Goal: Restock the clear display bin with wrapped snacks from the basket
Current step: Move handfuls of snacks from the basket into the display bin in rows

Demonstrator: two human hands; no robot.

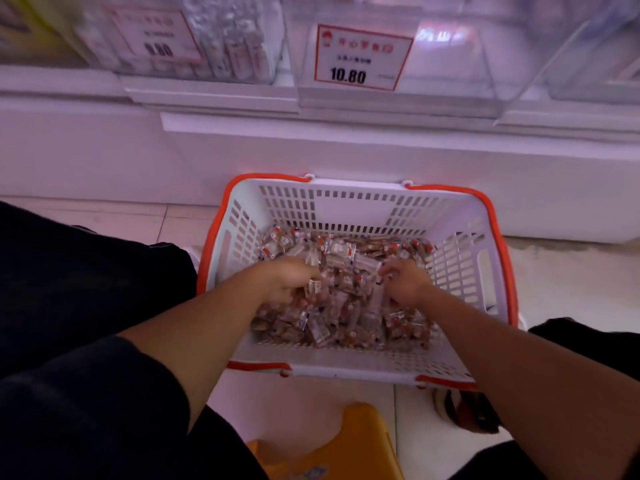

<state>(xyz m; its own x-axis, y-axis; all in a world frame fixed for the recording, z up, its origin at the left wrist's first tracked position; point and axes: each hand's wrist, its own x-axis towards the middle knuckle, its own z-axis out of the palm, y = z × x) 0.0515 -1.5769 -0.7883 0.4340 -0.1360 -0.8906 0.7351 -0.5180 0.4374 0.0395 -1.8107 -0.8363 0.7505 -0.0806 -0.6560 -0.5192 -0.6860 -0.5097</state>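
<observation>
A white basket (460, 265) with orange rim and handles stands on the floor below the shelf. A heap of small clear-wrapped snacks (346, 306) with red marks covers its bottom. Both my hands are down in the heap. My left hand (291, 280) has its fingers curled round a bunch of the wrapped snacks. My right hand (403, 280) is curled into the pile from the right, gripping wrapped snacks too. Above, on the shelf, the clear display bin (446, 64) carries a red-bordered price tag (362, 57) reading 10.80; it looks nearly bare inside.
A second clear bin (221, 43) with wrapped items and its own price tag sits to the left on the shelf. A yellow stool (346, 448) is under me. My dark-trousered knees flank the basket, and a shoe (464, 410) shows on the tiled floor.
</observation>
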